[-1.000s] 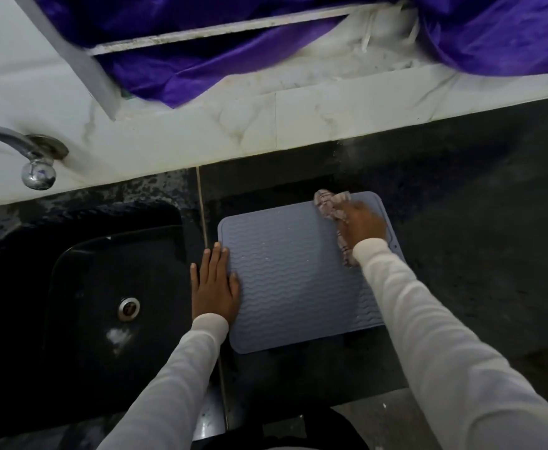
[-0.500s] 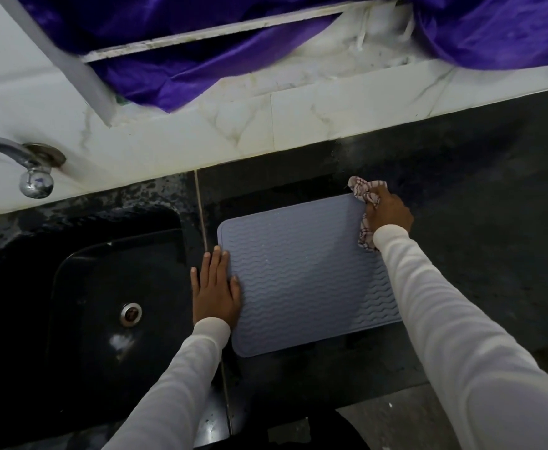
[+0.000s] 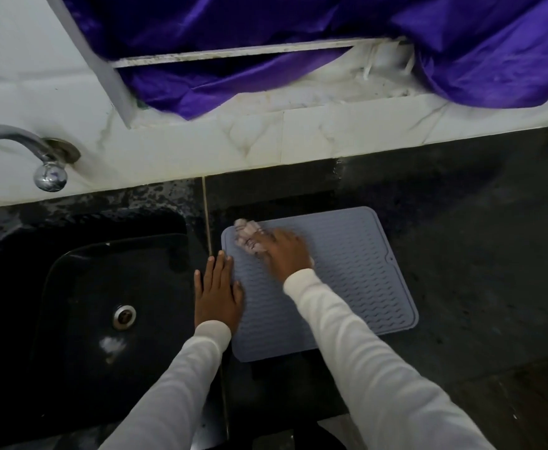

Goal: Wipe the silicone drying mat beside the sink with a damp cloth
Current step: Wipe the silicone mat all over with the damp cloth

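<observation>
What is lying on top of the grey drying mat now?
The right hand presses a cloth on the drying mat; the left hand rests on its edge. The mat beneath them is hidden.

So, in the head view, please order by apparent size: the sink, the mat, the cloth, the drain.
1. sink
2. mat, smaller, though sleeves hide part
3. cloth, partly under the right hand
4. drain

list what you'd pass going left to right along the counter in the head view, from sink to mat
sink drain → left hand flat on the mat's left edge → cloth → right hand → bare right part of the silicone mat
</observation>
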The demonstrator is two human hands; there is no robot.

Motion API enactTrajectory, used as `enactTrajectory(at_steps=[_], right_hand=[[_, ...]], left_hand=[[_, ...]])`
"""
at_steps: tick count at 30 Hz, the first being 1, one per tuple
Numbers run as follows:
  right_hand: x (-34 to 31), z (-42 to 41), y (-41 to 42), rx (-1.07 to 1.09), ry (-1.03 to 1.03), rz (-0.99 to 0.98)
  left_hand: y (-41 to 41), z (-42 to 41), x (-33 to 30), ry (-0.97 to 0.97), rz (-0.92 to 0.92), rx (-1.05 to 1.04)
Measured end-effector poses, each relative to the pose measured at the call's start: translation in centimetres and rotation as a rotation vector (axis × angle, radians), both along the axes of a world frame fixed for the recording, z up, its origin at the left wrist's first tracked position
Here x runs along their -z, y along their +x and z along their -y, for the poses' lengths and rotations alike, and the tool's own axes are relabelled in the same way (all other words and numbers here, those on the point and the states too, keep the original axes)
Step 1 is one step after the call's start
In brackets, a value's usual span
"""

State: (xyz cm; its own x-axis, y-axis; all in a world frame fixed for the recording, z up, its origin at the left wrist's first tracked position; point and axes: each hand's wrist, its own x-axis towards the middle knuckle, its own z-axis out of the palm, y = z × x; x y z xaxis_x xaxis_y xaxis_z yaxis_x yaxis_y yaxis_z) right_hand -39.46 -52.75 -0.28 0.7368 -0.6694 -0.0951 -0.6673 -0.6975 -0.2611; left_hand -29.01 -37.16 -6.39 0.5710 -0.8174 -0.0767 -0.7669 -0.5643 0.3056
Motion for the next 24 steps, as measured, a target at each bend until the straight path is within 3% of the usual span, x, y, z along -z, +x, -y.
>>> enactTrajectory(at_steps=[3, 11, 19, 24], right_hand=[[0.6, -0.4, 2.5, 0.001, -0.008, -0.113], [2.0, 6.3, -0.1, -0.011, -0.138, -0.138], [1.5, 16.4, -10.8, 0.283, -0.211, -0.195], [1.5, 17.9, -12.8, 0.332, -0.235, -0.236]], left_hand=[[0.0, 0.1, 0.1, -0.003, -0.006, -0.013], [-0.1, 0.3, 0.0, -0.036, -0.027, -0.014], [-0.2, 0.4, -0.1, -0.04, -0.026, -0.026], [-0.2, 0.3, 0.0, -0.041, -0.024, -0.026]])
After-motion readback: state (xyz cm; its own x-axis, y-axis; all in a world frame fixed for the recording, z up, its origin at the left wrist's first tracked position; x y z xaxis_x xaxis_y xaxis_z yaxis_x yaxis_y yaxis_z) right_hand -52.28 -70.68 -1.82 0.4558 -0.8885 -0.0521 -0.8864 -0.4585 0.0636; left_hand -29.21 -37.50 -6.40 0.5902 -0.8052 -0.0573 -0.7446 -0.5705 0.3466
